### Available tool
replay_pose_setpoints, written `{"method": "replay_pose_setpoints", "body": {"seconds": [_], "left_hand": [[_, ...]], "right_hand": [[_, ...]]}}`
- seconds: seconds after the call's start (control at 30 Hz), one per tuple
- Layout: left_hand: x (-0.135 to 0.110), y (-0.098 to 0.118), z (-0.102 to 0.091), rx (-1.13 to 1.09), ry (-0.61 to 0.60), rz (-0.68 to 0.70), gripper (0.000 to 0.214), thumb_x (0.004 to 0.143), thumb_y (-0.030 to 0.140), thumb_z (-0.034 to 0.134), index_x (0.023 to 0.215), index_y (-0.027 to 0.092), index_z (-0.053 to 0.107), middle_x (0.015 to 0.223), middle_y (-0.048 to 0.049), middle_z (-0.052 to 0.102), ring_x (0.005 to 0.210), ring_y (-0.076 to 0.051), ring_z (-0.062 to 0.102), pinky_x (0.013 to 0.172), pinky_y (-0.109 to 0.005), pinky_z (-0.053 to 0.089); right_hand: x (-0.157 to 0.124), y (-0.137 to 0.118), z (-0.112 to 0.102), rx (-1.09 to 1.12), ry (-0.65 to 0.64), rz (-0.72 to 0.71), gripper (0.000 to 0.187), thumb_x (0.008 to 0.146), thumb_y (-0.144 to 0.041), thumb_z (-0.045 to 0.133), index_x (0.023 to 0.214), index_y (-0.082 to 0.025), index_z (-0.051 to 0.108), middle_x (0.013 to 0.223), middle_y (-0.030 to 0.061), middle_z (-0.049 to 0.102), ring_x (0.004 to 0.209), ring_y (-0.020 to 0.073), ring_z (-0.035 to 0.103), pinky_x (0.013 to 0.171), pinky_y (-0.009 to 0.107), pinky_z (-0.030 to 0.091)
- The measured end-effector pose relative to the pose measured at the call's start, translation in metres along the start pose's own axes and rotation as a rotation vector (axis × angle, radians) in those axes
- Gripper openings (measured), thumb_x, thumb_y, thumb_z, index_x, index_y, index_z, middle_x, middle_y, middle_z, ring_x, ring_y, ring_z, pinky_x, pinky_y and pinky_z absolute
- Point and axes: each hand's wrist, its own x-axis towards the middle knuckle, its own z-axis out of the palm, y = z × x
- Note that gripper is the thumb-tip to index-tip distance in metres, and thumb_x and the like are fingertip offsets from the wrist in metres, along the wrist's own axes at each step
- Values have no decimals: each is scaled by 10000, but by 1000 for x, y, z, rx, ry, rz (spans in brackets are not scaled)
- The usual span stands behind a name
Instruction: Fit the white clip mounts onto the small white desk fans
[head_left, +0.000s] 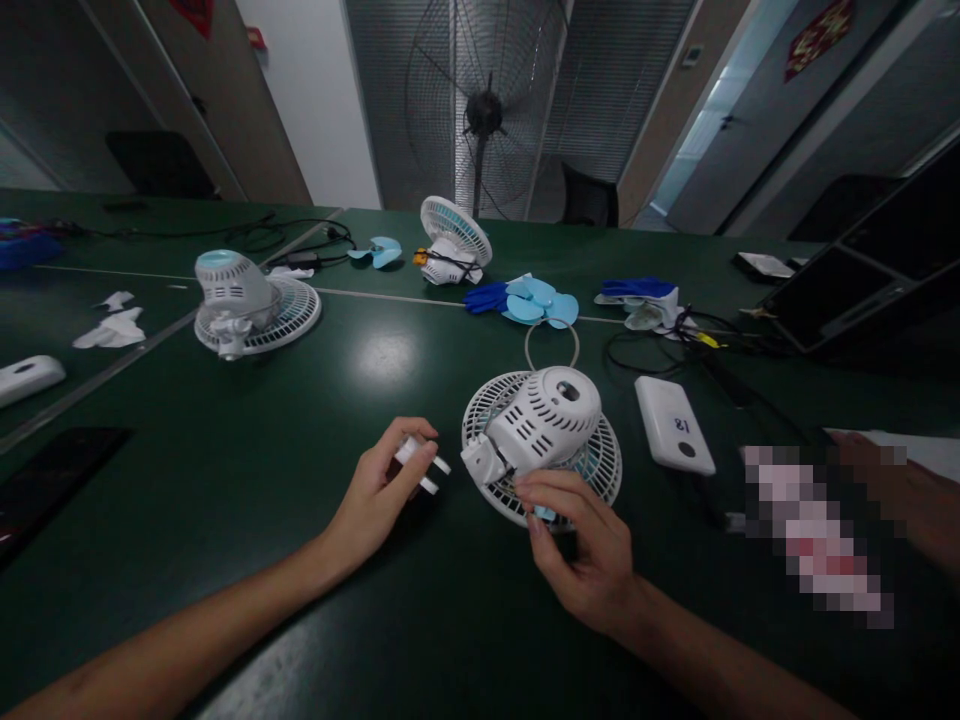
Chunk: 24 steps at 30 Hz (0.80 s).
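Note:
A small white fan lies face down on its round grille in front of me, its motor housing upward. My left hand is left of it, closed around a white plastic piece with two prongs. The fingers of my right hand are pinched at the fan's near edge, close to the white joint on the housing. Whatever those fingertips hold is too small or hidden to name. A bit of light blue shows through the grille beside them.
Another fan lies to the left, and a third at the back. Light blue blades and gloves lie behind my fan. Right of it are a white power bank, cables and another person's hand. A dark phone lies left.

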Motion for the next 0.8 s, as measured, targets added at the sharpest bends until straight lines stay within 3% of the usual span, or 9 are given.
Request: {"method": "replay_pose_setpoints", "body": {"seconds": [0.13,0.23,0.33,0.53,0.67,0.8], "left_hand": [[-1,-5,0,-53,-40,-69,373,1046,548,476,961,193,548,748,18,504,596,-106,438,498,-181,343],[-3,-5,2,-127,-102,-82,306,1035,522,489,1061,218,514,716,40,488,564,-106,411,483,-181,325],[-5,0,3,-63,-115,-21,288,1013,471,555,1141,215,528,738,35,530,572,-103,441,505,-191,346],[-10,1,1,115,-85,140,281,969,416,664,1103,192,558,792,4,615,625,-122,541,558,-211,395],[-8,-6,2,192,-120,167,304,939,408,716,1098,204,557,862,-5,645,695,-138,586,601,-217,425],[-6,-4,3,207,-218,181,389,978,380,668,1302,241,503,1007,-21,662,788,-148,617,671,-234,465]], "right_hand": [[0,0,0,-10,-8,0,450,871,-22,582,1271,-223,627,1145,85,715,1077,240,702,881,395,627],[1,0,0,-11,-7,3,440,874,-23,584,1264,-222,629,1137,85,716,1072,237,705,879,393,627],[2,-1,1,-8,1,8,460,868,-23,597,1281,-224,623,1146,84,722,1067,238,712,880,395,633],[1,-2,2,-17,16,6,491,857,-31,611,1302,-239,620,1151,74,734,1065,246,721,873,409,642],[0,-2,4,-29,-9,-2,502,865,-33,627,1321,-239,597,1177,79,733,1107,250,712,903,430,637],[2,-3,6,-81,-5,-39,466,888,-20,634,1298,-238,599,1219,82,734,1127,239,713,946,429,625]]}}
